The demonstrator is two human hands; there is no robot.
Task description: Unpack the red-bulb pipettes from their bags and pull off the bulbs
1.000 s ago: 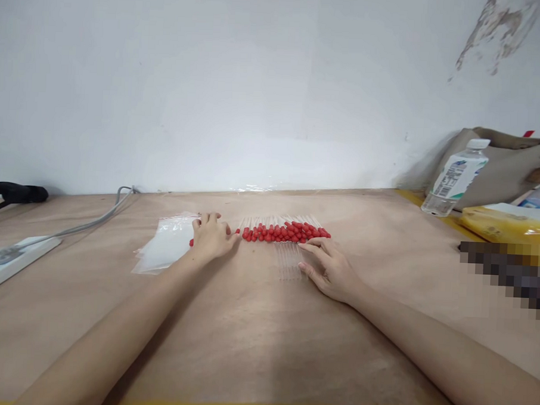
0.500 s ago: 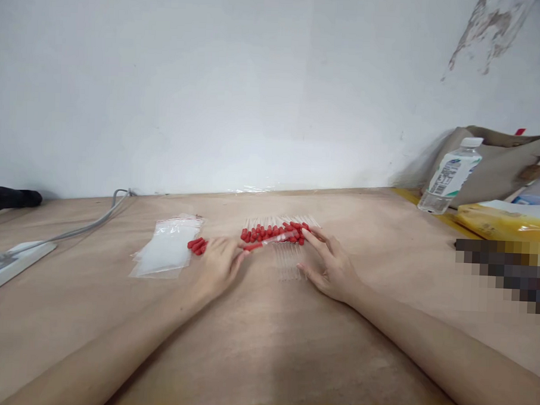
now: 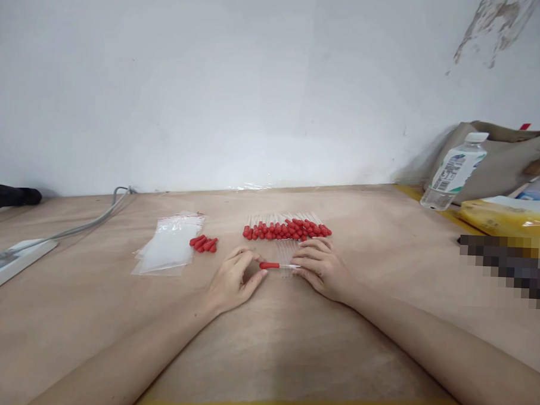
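A red-capped clear tube [image 3: 269, 265] spans the gap between two hands, low over the brown surface [image 3: 264, 345]

The right hand [image 3: 323, 267] has its grip closed on the tube's clear end, between thumb and fingers; the left hand [image 3: 235, 278] curves at the red end, its grip parted, thumb and forefinger apart; whether it touches the red end I cannot tell; just beyond, a few bare clear tubes [image 3: 286, 249] lie side by side, partly hidden by the right hand; behind them runs a row of red-capped tubes [image 3: 287, 229], red ends facing the person; a small cluster of loose red caps [image 3: 204, 244] sits beyond the left hand, just beside a fanned stack of clear bags [image 3: 166, 246]
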